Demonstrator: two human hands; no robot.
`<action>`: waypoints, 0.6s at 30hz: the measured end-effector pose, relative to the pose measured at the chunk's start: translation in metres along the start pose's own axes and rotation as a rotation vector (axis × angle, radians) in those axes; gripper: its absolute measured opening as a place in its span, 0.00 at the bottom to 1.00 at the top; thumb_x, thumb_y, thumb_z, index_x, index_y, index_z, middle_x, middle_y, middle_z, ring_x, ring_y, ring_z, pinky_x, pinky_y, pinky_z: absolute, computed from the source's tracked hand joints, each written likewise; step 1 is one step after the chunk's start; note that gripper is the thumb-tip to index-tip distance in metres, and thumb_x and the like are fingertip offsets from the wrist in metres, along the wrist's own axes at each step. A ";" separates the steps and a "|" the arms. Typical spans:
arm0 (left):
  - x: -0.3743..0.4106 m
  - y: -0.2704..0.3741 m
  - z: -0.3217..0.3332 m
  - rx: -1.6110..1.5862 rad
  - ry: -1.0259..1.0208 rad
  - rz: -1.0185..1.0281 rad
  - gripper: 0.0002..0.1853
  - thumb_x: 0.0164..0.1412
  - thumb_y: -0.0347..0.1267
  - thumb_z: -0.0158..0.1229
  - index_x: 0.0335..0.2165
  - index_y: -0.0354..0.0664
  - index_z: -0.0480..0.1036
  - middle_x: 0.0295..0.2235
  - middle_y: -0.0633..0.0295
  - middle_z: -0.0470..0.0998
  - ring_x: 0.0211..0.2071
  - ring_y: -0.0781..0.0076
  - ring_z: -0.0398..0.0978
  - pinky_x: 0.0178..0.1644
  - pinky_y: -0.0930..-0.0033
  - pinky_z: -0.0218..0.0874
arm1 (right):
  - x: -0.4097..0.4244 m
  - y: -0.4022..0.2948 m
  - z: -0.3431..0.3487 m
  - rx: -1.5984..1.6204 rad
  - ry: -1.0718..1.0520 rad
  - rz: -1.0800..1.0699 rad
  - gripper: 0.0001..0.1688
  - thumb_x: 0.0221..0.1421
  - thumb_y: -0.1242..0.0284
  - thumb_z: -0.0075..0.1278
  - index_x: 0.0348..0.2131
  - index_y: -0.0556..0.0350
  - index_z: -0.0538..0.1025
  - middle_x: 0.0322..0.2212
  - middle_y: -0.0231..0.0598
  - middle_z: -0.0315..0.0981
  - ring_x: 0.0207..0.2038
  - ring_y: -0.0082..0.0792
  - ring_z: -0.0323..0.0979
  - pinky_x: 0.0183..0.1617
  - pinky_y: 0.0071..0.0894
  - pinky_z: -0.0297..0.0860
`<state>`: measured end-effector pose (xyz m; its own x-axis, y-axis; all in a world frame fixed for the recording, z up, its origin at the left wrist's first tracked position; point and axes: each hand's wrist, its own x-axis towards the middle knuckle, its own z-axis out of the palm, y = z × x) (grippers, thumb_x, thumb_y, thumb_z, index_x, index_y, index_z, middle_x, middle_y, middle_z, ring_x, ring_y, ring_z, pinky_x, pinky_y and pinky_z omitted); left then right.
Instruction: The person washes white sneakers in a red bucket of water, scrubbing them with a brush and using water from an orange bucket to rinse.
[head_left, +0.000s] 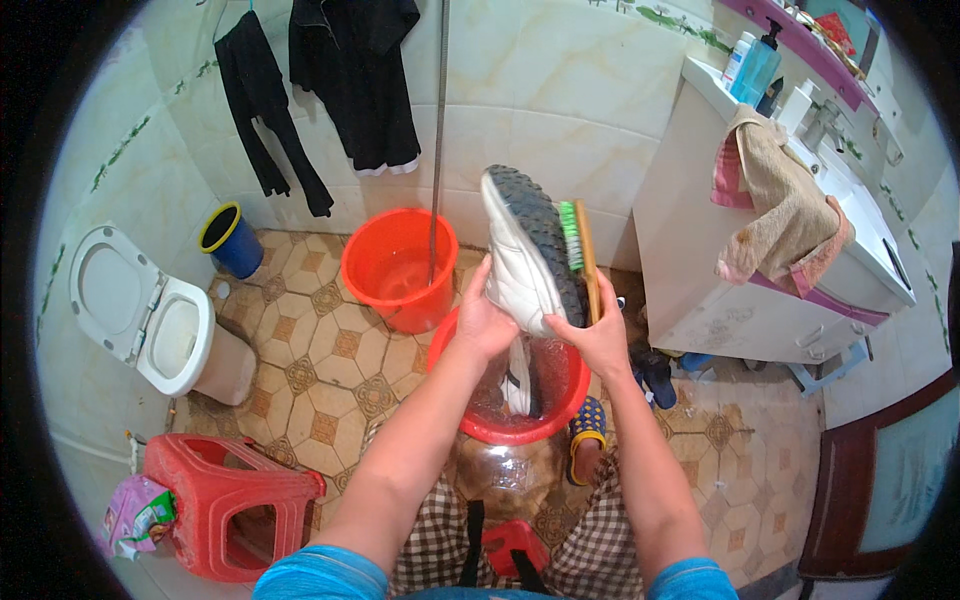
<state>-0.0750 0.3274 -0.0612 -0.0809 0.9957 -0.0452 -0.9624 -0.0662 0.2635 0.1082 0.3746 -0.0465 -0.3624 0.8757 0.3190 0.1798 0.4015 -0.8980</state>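
Observation:
A white shoe (517, 262) with a dark studded sole is raised in front of me, its sole turned to the right. My left hand (484, 315) grips the shoe's white upper from the left. In my right hand (600, 322) is a wooden-backed scrubbing brush (589, 262), its green and white bristles facing the sole. The thumb of that hand also touches the shoe's lower end. Below both hands stands a red basin (502, 433) of water. Another white and dark shoe (517, 390) lies in it, partly under water.
An orange-red bucket (375, 300) stands behind the basin. At left are a toilet (176, 330), a blue bin (241, 251) and a red plastic stool (217, 502). A washbasin cabinet (690, 247) with a draped towel (780, 202) stands right. Dark clothes (360, 82) hang on the wall.

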 end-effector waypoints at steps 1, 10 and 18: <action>-0.004 0.004 0.008 -0.004 -0.073 -0.049 0.31 0.65 0.53 0.50 0.58 0.45 0.66 0.54 0.58 0.73 0.55 0.58 0.71 0.63 0.51 0.58 | 0.001 0.004 -0.003 0.045 -0.001 0.004 0.58 0.37 0.61 0.73 0.62 0.60 0.61 0.54 0.45 0.68 0.55 0.36 0.68 0.60 0.35 0.63; -0.010 0.012 0.024 0.258 -0.089 0.081 0.32 0.65 0.40 0.57 0.61 0.37 0.60 0.57 0.52 0.70 0.57 0.55 0.68 0.64 0.51 0.57 | -0.018 0.005 0.010 0.221 -0.191 0.169 0.43 0.57 0.58 0.59 0.63 0.57 0.60 0.51 0.45 0.71 0.53 0.34 0.68 0.60 0.34 0.62; 0.006 0.014 -0.006 0.003 0.079 0.200 0.29 0.69 0.48 0.48 0.59 0.42 0.65 0.58 0.54 0.70 0.58 0.54 0.67 0.67 0.47 0.50 | -0.025 -0.012 0.000 -0.291 -0.214 -0.032 0.25 0.68 0.63 0.42 0.62 0.44 0.68 0.38 0.44 0.70 0.40 0.38 0.70 0.51 0.34 0.66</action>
<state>-0.0909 0.3318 -0.0637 -0.2900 0.9546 -0.0676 -0.9244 -0.2612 0.2780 0.1151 0.3478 -0.0441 -0.5497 0.7979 0.2474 0.4067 0.5143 -0.7550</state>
